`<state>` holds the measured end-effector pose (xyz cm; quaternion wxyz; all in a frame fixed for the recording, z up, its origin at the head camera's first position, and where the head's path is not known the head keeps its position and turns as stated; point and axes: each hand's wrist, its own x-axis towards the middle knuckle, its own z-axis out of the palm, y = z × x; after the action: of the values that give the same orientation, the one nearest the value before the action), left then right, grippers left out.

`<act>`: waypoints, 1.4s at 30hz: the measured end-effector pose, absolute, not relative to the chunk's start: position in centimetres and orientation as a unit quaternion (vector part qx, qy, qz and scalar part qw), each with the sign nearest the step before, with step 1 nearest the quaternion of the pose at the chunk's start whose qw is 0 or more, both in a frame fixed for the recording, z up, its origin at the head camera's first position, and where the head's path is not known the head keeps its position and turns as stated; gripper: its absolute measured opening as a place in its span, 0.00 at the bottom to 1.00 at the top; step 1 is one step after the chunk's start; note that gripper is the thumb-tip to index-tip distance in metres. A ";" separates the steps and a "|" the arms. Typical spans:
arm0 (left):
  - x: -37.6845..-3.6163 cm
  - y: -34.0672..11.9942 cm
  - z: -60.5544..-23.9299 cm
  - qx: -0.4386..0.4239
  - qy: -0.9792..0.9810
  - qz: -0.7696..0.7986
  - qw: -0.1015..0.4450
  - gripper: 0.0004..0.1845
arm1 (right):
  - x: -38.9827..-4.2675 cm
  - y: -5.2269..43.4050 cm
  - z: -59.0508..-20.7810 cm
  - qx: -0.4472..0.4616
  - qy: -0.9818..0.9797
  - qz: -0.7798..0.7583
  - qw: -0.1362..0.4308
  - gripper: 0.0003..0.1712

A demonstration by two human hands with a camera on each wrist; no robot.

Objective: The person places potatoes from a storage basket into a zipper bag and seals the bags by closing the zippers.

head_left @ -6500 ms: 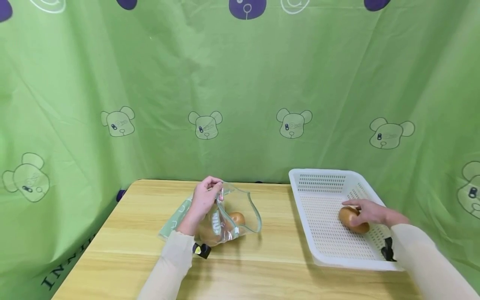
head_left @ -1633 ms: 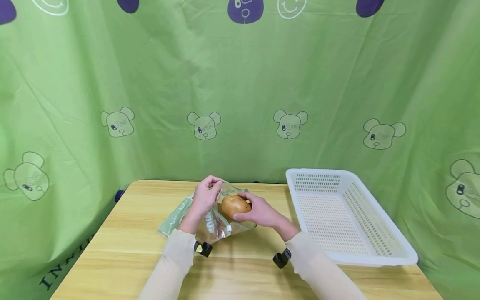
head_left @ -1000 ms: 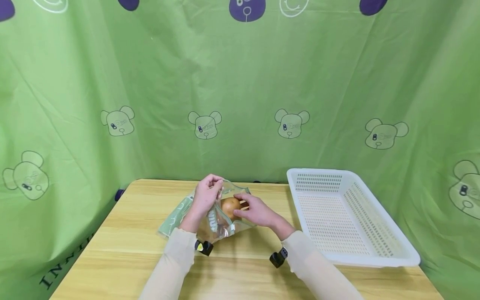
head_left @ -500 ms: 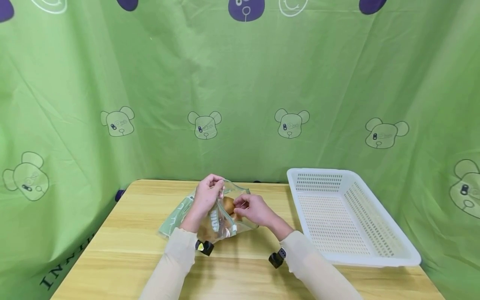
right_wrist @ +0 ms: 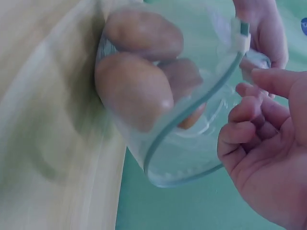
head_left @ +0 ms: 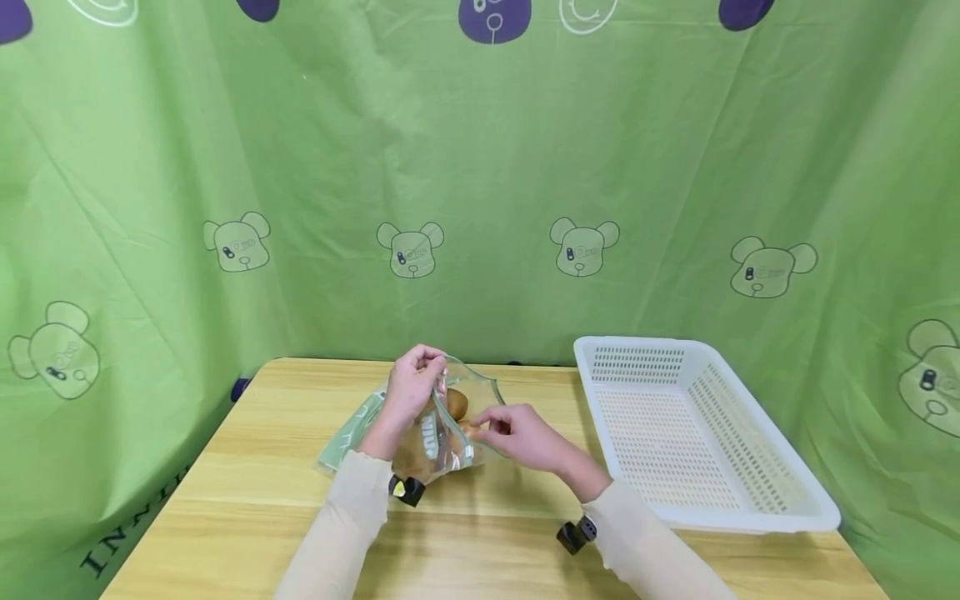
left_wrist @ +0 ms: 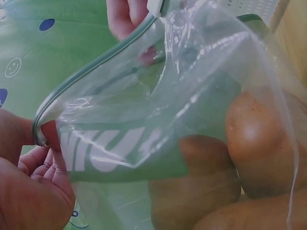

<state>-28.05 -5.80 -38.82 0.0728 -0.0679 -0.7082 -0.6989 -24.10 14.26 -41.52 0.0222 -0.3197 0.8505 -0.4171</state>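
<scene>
Left hand (head_left: 408, 392) at frame centre pinching the rim of a clear zip bag (head_left: 442, 433) of potatoes (head_left: 454, 403) on the counter (head_left: 247, 508), right hand (head_left: 517, 435) just beside its mouth, grip loosely curled, holding nothing, white basket (head_left: 780, 492) at right

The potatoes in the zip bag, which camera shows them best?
The right wrist view: it looks into the open mouth of the zip bag at three potatoes. The left wrist view shows them only through the plastic, cut off at the frame edge. The head view shows them small, partly hidden behind the left hand.
</scene>
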 end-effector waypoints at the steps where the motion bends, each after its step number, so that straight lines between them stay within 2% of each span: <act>1: -28.1 -5.8 -38.8 -0.065 -0.716 -0.691 0.078 0.06 | -23.8 14.3 -41.6 -0.320 0.848 -0.421 0.035 0.12; 7: -28.2 -6.0 -38.6 -0.056 -0.761 -0.638 0.101 0.06 | -22.6 13.8 -42.0 -0.310 0.824 -0.463 0.108 0.13; 10: -28.3 -6.1 -38.4 -0.068 -0.774 -0.619 0.112 0.05 | -22.4 13.4 -42.3 -0.292 0.822 -0.475 0.116 0.11; 13: -28.3 -6.3 -38.1 -0.086 -0.807 -0.564 0.152 0.03 | -22.3 13.2 -42.5 -0.278 0.827 -0.477 0.108 0.10; 16: -28.2 -6.6 -37.6 -0.094 -0.844 -0.490 0.196 0.02 | -22.2 13.1 -42.5 -0.266 0.835 -0.474 0.086 0.11; 18: -28.3 -6.9 -37.4 -0.094 -0.859 -0.458 0.206 0.02 | -22.1 13.2 -42.5 -0.260 0.837 -0.476 0.067 0.11; 21: -28.4 -7.3 -37.0 -0.090 -0.872 -0.435 0.203 0.01 | -22.0 13.5 -42.4 -0.253 0.837 -0.484 0.041 0.09; 26: -28.7 -7.9 -36.9 -0.094 -0.875 -0.433 0.194 0.10 | -22.2 13.8 -42.5 -0.262 0.838 -0.479 -0.005 0.03; 30: -29.2 -8.4 -37.1 -0.087 -0.877 -0.430 0.194 0.12 | -22.3 13.9 -42.8 -0.284 0.840 -0.459 -0.048 0.02; 37: -29.6 -9.1 -37.1 -0.071 -0.869 -0.436 0.221 0.06 | -22.4 14.4 -42.5 -0.302 0.832 -0.438 -0.157 0.04; 42: -29.5 -9.3 -37.0 -0.061 -0.851 -0.459 0.250 0.02 | -22.8 15.2 -42.1 -0.290 0.825 -0.440 -0.206 0.04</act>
<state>-29.49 -9.25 -37.00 0.2497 -0.0609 -0.8505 -0.4588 -22.84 15.24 -42.10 -0.2062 -0.2898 0.8247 -0.4397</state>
